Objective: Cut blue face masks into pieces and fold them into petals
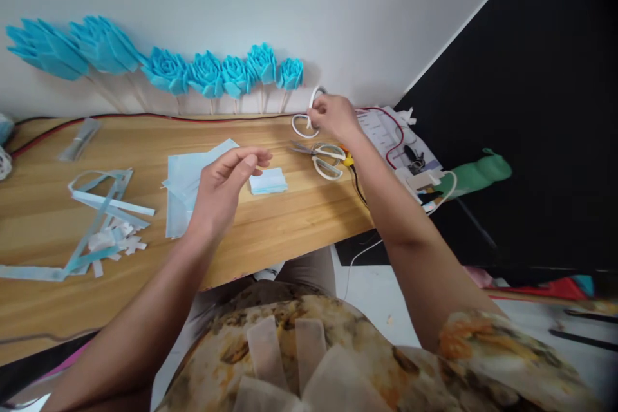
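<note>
My right hand [334,117] is at the back of the table near the wall, fingers pinched on a white looped thing [305,134] that looks like scissor handles; its other end is hidden by the hand. Just in front of that hand lies a pair of scissors [327,166] with white-rimmed handles. Over the light blue sheets [179,174] hovers my left hand [232,174], fingers loosely stretched and thumb apart, with nothing seen in it. Beside its fingertips is a small stack of pale blue cut pieces [269,181].
Several blue flowers on sticks [206,72] lean against the wall. Blue strips and white scraps [113,238] lie at the left, near a clear plastic packet [81,138]. A red and black cable [164,117] runs along the back. Papers [381,135] and a green item [476,174] are at the right.
</note>
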The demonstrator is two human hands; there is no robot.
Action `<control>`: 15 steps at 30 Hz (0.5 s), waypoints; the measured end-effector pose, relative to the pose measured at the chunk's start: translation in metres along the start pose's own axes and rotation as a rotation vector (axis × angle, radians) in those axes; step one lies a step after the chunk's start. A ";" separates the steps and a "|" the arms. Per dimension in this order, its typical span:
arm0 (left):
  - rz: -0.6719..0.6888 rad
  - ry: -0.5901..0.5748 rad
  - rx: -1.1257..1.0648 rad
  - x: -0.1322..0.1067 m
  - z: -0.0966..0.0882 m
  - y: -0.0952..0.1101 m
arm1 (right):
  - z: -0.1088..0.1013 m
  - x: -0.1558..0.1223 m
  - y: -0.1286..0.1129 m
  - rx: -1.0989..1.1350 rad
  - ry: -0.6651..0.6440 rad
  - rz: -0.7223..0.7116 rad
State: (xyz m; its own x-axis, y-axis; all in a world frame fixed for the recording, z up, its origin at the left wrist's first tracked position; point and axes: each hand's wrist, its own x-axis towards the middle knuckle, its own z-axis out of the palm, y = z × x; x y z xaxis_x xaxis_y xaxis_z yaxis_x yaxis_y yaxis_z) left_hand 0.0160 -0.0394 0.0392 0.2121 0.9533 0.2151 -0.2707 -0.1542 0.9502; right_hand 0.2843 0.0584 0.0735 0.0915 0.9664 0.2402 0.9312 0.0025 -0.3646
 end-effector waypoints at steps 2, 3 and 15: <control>-0.024 -0.017 0.018 -0.001 0.001 0.001 | 0.008 0.013 0.001 -0.290 -0.091 0.021; -0.038 -0.024 0.032 -0.001 0.001 0.002 | 0.012 0.019 0.001 -0.369 -0.144 0.010; -0.032 0.092 -0.019 0.006 -0.006 0.008 | 0.041 0.046 0.006 -0.414 -0.274 -0.006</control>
State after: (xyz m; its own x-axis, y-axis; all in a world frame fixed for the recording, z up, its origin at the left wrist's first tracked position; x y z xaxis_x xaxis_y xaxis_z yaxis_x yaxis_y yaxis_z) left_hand 0.0097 -0.0338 0.0469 0.1341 0.9776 0.1622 -0.2828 -0.1191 0.9518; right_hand 0.2795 0.1136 0.0461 0.0410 0.9989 -0.0241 0.9985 -0.0400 0.0375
